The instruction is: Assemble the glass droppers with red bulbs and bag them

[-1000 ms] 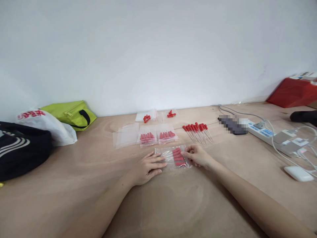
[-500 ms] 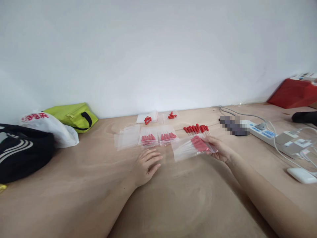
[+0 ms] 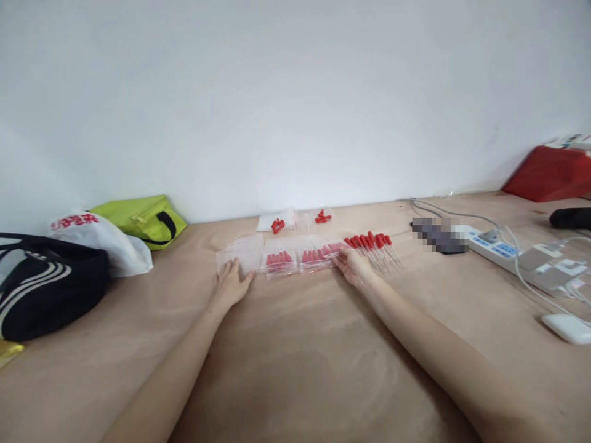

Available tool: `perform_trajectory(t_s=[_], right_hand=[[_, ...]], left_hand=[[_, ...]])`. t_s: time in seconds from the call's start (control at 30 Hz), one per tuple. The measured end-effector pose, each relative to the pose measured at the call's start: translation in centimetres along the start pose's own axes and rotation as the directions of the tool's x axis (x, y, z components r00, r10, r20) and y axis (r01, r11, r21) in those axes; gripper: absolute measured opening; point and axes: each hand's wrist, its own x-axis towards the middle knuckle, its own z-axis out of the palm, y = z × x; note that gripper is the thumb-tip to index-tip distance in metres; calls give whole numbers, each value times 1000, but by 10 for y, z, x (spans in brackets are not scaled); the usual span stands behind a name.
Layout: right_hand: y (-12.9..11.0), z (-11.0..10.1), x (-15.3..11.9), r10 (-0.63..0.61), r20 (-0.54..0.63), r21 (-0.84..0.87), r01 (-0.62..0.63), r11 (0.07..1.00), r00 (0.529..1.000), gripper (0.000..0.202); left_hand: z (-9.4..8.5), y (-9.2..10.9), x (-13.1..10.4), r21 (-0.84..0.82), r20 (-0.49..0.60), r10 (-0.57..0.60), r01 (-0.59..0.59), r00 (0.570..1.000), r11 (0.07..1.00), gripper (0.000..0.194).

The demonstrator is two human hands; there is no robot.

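While lying flat on the counter [image 3: 295, 344], filled bags [image 3: 298, 257] holding red-capped droppers, caps facing away; right hand [image 3: 353, 267] open, touching one; left hand [image 3: 229, 284] spread, resting on empty bags [image 3: 240, 255].

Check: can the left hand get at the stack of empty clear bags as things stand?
Probably yes. The left hand lies flat at the empty clear bags, fingertips at their near edge, with nothing between; the right hand is off by the filled bags.

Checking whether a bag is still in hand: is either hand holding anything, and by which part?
Nothing is lifted. The right hand rests on a filled bag's near right edge; the left hand touches the empty bags.
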Motion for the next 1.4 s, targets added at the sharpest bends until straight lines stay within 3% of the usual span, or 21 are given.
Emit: perform_trajectory(t_s=[0.17, 0.27, 0.37, 0.4, 0.43, 0.5, 0.57, 0.6, 0.63, 0.7, 0.73, 0.8, 0.87, 0.93, 1.07, 1.2, 1.33, 1.4], right_hand=[[-6, -19, -21, 106, 32, -91, -103, 991, 994, 12], [-10, -33, -38, 144, 83, -141, -132, 981, 986, 12], [-12, -47, -52, 147, 175, -181, -115, 977, 974, 14], [-13, -51, -55, 143, 213, -196, -101, 975, 967, 16], [-14, -55, -58, 141, 249, -212, -88, 973, 958, 18], [-16, -61, -63, 151, 310, -243, -75, 967, 939, 21], [-18, -66, -67, 173, 358, -277, -72, 958, 918, 24], [-19, -68, -68, 181, 377, -293, -68, 954, 908, 26], [-20, -70, -70, 186, 391, -310, -61, 949, 901, 29], [-22, -73, -73, 177, 397, -353, -28, 935, 901, 34], [-22, -74, -74, 162, 395, -384, 2, 923, 904, 35], [-20, -76, -75, 109, 407, -451, 96, 887, 907, 35], [-18, -77, -76, 40, 437, -497, 204, 844, 898, 38], [-18, -80, -76, -10, 453, -538, 282, 794, 892, 36], [-24, -86, -79, 90, 450, -722, 302, 622, 889, 33], [-29, -88, -85, 236, 503, -784, 324, 530, 831, 38], [-27, -83, -91, 239, 598, -738, 410, 536, 765, 35], [-28, -81, -94, 170, 647, -716, 515, 471, 743, 33]], left_hand=[[0, 0, 0, 6, -14, 34, -34, 999, 999, 37], [-4, 0, -3, 2, -54, -30, 30, 998, 1000, 34], [-14, -1, -8, -62, -234, -113, 102, 966, 993, 39], [-17, 0, -12, -121, -355, -80, 39, 932, 992, 39], [-20, 3, -17, -170, -466, 13, -104, 885, 980, 38], [-25, 13, -31, -177, -559, 342, -511, 756, 841, 35], [-27, 27, -46, -136, -459, 707, -829, 538, 542, 32], [-26, 35, -54, -142, -388, 811, -898, 438, 417, 30], [-26, 42, -60, -150, -315, 875, -930, 368, 337, 28], [-24, 54, -68, -198, -174, 934, -940, 311, 276, 26], [-24, 58, -71, -230, -104, 942, -930, 318, 288, 27], [-25, 62, -74, -288, 11, 927, -886, 376, 363, 29], [-28, 64, -79, -324, 73, 892, -835, 447, 445, 34], [-30, 67, -87, -347, 95, 872, -805, 480, 481, 41], [-27, 77, -103, -371, 172, 881, -799, 441, 473, 59], [-21, 83, -101, -366, 211, 876, -796, 434, 482, 61], [-18, 83, -91, -373, 199, 867, -782, 458, 499, 58], [-18, 83, -88, -382, 183, 864, -776, 468, 502, 57]])
